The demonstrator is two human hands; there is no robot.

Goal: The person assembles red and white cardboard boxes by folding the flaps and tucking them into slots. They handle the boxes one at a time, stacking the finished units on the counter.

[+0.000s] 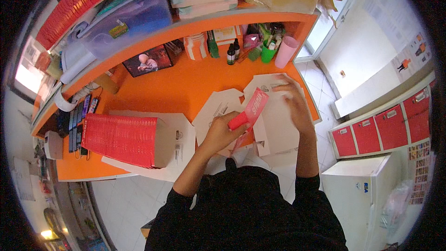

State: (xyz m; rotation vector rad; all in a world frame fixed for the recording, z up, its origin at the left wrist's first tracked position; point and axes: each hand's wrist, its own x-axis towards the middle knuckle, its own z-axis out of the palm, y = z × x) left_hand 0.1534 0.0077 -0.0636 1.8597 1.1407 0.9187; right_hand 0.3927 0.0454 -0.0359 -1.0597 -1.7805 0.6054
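My left hand (222, 134) is closed around a narrow red and pink printed carton (257, 103), which slants up and to the right from the fingers. Its lower part is hidden by the hand. To the right, my right hand (295, 104) is raised with its fingers apart, somewhat blurred, holding nothing and apart from the carton. Under both hands lie opened white cardboard pieces (282, 132) with small dark print. At the left, a long row of red cartons (121, 138) packed closely together rests on another white cardboard sheet (182, 160).
The orange desk (186, 88) carries a tablet (147, 61), dark bottles (231, 55), a green cup (268, 54) and a pink cup (286, 52) at the back. Several phones (80, 123) stand at the left. A shelf (195, 24) above holds stacks; a white fridge (355, 176) stands right.
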